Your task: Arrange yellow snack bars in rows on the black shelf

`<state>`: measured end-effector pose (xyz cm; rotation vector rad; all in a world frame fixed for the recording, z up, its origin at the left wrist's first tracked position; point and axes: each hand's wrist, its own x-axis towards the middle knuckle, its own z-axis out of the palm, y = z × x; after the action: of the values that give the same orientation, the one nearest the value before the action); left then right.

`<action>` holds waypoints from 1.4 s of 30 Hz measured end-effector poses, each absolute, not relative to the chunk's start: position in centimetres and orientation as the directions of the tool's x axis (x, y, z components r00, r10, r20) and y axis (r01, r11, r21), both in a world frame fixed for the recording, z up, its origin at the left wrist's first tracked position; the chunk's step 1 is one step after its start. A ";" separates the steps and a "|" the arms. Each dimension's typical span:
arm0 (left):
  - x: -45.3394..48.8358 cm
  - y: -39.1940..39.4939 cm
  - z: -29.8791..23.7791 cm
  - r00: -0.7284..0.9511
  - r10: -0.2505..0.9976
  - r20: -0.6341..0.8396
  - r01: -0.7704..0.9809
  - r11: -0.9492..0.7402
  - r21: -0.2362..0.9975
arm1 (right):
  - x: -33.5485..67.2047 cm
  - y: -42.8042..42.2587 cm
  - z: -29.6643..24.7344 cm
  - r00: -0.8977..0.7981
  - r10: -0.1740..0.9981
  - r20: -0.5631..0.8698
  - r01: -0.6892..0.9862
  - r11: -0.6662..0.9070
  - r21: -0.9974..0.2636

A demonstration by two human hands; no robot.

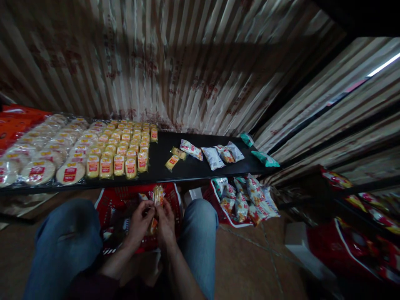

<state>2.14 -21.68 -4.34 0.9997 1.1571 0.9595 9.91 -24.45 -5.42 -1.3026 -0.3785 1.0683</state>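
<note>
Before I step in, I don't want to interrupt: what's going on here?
A person's right hand pinches a small yellow wrapped snack over a red basket, with the left hand close beside the snack. On the black shelf, yellow packs stand in rows beside round wrapped items; a few loose packets lie farther right.

Low in the middle we see a yellow packet [158,194] and a red basket [171,195] with a white edge. Our jeans [200,227] are blue. The shelf [167,143] is black. On the left, yellow cakes [118,163]; up top, a brown and cream striped sheet [175,58].
</note>
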 end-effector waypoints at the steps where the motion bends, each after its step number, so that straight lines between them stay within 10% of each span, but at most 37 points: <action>1: 2.3 -21.4 -4.1 0.138 0.957 -0.256 -0.072 0.267 0.961 | 10.1 -24.3 -5.1 0.521 0.787 -0.330 -0.413 -0.105 -0.904; 42: 3.8 -20.0 -3.2 0.134 0.971 -0.200 -0.022 0.205 0.979 | 11.8 -23.3 -5.6 0.534 0.808 -0.250 -0.438 0.011 -0.899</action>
<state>3.81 -20.02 -3.15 1.0922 1.1772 0.9811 11.79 -23.28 -5.60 -1.2060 -0.3835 1.0087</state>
